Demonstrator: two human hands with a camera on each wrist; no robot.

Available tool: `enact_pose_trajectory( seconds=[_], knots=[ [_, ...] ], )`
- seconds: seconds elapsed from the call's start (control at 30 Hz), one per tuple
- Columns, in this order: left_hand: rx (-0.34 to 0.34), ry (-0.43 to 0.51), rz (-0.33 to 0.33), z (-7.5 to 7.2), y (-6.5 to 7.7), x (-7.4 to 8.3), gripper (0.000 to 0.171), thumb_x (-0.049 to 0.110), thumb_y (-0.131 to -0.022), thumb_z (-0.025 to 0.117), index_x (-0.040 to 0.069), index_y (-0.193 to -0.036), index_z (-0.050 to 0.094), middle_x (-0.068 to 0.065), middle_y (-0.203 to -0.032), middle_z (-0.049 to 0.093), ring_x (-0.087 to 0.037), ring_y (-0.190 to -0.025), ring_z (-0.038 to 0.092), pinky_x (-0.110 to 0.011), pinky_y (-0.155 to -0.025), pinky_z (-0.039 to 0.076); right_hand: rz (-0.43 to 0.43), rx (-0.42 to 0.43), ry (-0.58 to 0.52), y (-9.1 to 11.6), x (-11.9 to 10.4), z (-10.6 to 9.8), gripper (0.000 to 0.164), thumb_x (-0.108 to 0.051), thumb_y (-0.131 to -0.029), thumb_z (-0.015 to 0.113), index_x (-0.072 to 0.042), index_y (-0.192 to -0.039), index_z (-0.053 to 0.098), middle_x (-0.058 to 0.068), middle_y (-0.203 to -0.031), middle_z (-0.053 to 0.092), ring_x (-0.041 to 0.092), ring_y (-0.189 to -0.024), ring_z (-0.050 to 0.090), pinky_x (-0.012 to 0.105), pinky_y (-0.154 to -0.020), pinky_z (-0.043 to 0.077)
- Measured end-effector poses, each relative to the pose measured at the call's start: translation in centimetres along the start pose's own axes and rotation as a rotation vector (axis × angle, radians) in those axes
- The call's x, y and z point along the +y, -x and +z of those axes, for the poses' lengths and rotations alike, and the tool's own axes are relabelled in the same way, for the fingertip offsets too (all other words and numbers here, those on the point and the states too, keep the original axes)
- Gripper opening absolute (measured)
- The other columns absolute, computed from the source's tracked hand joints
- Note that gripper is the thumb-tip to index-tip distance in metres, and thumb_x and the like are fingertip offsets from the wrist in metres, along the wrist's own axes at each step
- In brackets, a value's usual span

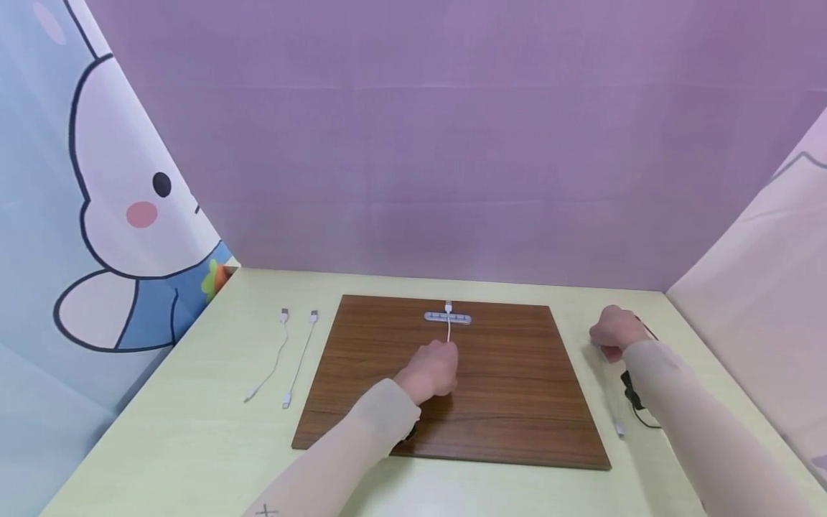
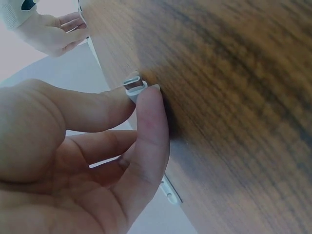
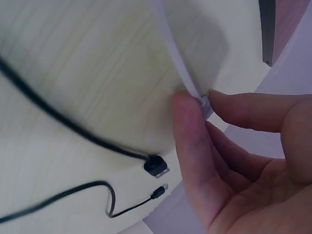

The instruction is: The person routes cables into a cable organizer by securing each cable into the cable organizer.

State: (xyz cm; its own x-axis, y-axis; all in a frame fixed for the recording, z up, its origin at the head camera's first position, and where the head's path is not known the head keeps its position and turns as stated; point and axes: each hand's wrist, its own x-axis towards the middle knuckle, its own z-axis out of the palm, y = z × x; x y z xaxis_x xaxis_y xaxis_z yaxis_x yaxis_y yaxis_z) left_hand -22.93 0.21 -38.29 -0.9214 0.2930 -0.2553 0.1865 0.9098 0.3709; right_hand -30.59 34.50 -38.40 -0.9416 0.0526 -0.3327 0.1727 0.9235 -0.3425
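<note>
My left hand is over the brown wooden board. Between thumb and finger it pinches one end of a white USB cable; in the left wrist view the small metal connector pokes out past the fingertips. That cable's far end lies across a pale cable clip near the board's back edge. To the right of the board, my right hand pinches the plug end of another white cable. The rest of this cable runs toward the front of the table.
Two white USB cables, one left of the other, lie left of the board. Black cables lie under the right forearm; their plugs show in the right wrist view. A purple curtain hangs behind the table.
</note>
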Motion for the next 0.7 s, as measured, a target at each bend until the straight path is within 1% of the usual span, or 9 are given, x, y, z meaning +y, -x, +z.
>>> enact_pose_trajectory(
  seconds=[0.1, 0.23, 0.33, 0.5, 0.57, 0.63, 0.7],
  knots=[
    [0.005, 0.004, 0.009, 0.0, 0.0, 0.0, 0.007, 0.005, -0.093, 0.071, 0.002, -0.089, 0.067, -0.006, -0.069, 0.058, -0.016, -0.055, 0.054, -0.026, -0.05, 0.045, 0.014, -0.013, -0.046, -0.1, 0.0, 0.1, 0.01, -0.005, -0.082, 0.048, -0.001, -0.074, 0.053, 0.002, -0.054, 0.055, 0.01, -0.046, 0.054, 0.022, -0.048, 0.05],
    [0.006, 0.011, 0.01, 0.0, 0.1, -0.1, 0.007, 0.004, -0.093, 0.071, 0.002, -0.088, 0.067, -0.006, -0.068, 0.058, -0.016, -0.055, 0.053, -0.027, -0.05, 0.044, 0.008, -0.043, -0.093, -0.1, -0.1, 0.0, 0.01, -0.009, -0.082, 0.053, -0.002, -0.075, 0.052, 0.002, -0.056, 0.054, 0.011, -0.048, 0.055, 0.025, -0.05, 0.053],
    [0.0, 0.021, 0.004, 0.0, 0.3, -0.1, 0.006, 0.004, -0.093, 0.071, 0.001, -0.09, 0.067, -0.007, -0.069, 0.058, -0.016, -0.055, 0.053, -0.027, -0.05, 0.044, -0.01, -0.058, -0.115, 0.1, -0.3, 0.2, 0.011, -0.01, -0.082, 0.056, -0.003, -0.074, 0.051, 0.002, -0.059, 0.054, 0.01, -0.05, 0.055, 0.026, -0.052, 0.053],
    [0.004, 0.016, 0.012, 0.1, 0.7, -0.3, 0.005, 0.003, -0.093, 0.071, 0.002, -0.091, 0.067, -0.007, -0.069, 0.058, -0.016, -0.056, 0.054, -0.027, -0.051, 0.044, -0.034, -0.057, -0.136, 0.4, -1.0, 0.7, 0.023, -0.011, -0.088, 0.061, -0.007, -0.067, 0.053, 0.0, -0.057, 0.053, 0.009, -0.05, 0.053, 0.024, -0.051, 0.051],
    [0.006, 0.012, 0.016, 0.1, 0.8, -0.3, 0.005, 0.003, -0.093, 0.071, 0.002, -0.091, 0.067, -0.007, -0.069, 0.058, -0.016, -0.056, 0.054, -0.027, -0.051, 0.044, -0.047, -0.049, -0.163, 0.6, -1.4, 0.8, 0.026, -0.01, -0.09, 0.062, -0.007, -0.065, 0.054, 0.0, -0.056, 0.053, 0.009, -0.05, 0.054, 0.024, -0.052, 0.052],
    [0.005, 0.013, 0.017, 0.1, 0.9, -0.3, 0.006, 0.004, -0.093, 0.071, 0.002, -0.09, 0.066, -0.007, -0.069, 0.058, -0.016, -0.056, 0.054, -0.027, -0.05, 0.045, -0.062, -0.044, -0.189, 1.0, -1.9, 0.9, 0.026, -0.008, -0.091, 0.062, -0.006, -0.065, 0.055, -0.001, -0.055, 0.054, 0.01, -0.05, 0.055, 0.026, -0.053, 0.054],
    [0.001, 0.012, 0.018, 0.0, 1.1, -0.3, 0.006, 0.004, -0.093, 0.071, 0.001, -0.091, 0.066, -0.007, -0.069, 0.058, -0.016, -0.055, 0.053, -0.027, -0.05, 0.044, -0.083, -0.035, -0.209, 1.4, -2.4, 0.9, 0.023, -0.006, -0.091, 0.061, -0.003, -0.068, 0.057, 0.0, -0.055, 0.055, 0.011, -0.05, 0.056, 0.028, -0.055, 0.056]
  ],
)
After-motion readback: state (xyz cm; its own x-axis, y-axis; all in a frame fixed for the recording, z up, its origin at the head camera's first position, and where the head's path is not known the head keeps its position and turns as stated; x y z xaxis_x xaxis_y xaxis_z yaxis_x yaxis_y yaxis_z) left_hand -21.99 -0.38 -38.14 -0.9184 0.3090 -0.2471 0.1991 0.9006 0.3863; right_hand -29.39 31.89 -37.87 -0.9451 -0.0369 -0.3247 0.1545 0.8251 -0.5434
